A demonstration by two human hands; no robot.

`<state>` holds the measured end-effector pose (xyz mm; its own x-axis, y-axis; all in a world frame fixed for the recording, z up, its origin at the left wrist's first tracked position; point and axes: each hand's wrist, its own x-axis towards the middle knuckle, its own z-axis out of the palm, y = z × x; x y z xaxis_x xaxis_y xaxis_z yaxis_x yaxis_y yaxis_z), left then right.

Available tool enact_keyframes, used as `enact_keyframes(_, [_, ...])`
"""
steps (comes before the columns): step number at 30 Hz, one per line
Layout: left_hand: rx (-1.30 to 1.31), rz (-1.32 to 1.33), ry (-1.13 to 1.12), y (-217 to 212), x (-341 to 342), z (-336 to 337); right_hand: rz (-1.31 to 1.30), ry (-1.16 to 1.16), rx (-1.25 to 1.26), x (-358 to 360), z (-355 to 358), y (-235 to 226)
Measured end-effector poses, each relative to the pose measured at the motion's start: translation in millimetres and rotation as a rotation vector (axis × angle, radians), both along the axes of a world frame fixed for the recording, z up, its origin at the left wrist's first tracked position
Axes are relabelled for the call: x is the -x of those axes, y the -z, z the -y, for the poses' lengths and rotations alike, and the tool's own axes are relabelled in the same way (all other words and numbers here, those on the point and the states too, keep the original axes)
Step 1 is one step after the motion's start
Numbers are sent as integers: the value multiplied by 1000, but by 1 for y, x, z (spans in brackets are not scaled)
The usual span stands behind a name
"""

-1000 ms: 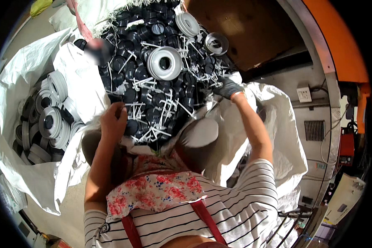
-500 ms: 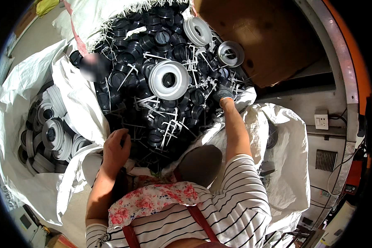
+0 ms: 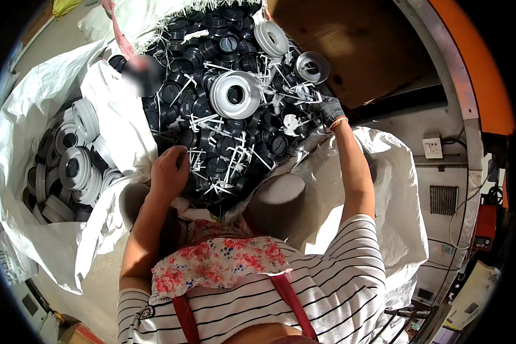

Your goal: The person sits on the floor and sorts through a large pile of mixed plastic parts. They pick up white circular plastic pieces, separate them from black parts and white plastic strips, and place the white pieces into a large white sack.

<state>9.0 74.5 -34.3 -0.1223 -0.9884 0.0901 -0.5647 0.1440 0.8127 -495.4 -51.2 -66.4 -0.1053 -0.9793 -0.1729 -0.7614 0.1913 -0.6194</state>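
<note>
A big heap of black plastic screw caps [image 3: 218, 166], mixed with thin white branched plastic sprues [image 3: 235, 163], lies in front of me. My bare left hand [image 3: 171, 172] is at its near left side, fingers curled; what they hold is hidden, with a dark cap [image 3: 187, 136] just beyond them. My right hand [image 3: 330, 112], in a grey glove with an orange cuff, reaches to the heap's right edge. Its bent fingers touch a white sprue [image 3: 304, 92]; whether they grip it is unclear. A grey ringed lid [image 3: 249, 103] rests on the heap, with two similar ones farther back.
On the left stands a white woven sack [image 3: 46, 229] holding several grey ringed lids [image 3: 81, 175]. Another white sack [image 3: 398, 212] is open at my right. Behind the heap's right side is a brown board [image 3: 355, 51]. A wall socket [image 3: 433, 146] is at the far right.
My right hand has come up out of the caps and moved to the right. My left hand has shifted slightly forward and right. The whole view has tilted a little.
</note>
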Motion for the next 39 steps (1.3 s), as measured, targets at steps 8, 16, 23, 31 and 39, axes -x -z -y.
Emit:
enact_keyframes(8, [94,-75,32,19,-5,3,375,94,64,-79,-72,-111])
enact_keyframes(16, [70,-192,14,6,-16,-12,310,629,150,-43,-207,-254])
enact_keyframes(23, [201,-143,101,7,-11,-11,-1238,25,-488,118,-322,-231])
enact_keyframes(31, [-303,-721,145,27,-5,88,-409,-166,13,-40,-95,-123])
enact_keyframes(39, [-274,-253,29,87,76,181,-443,-201,-39,-105,114,30])
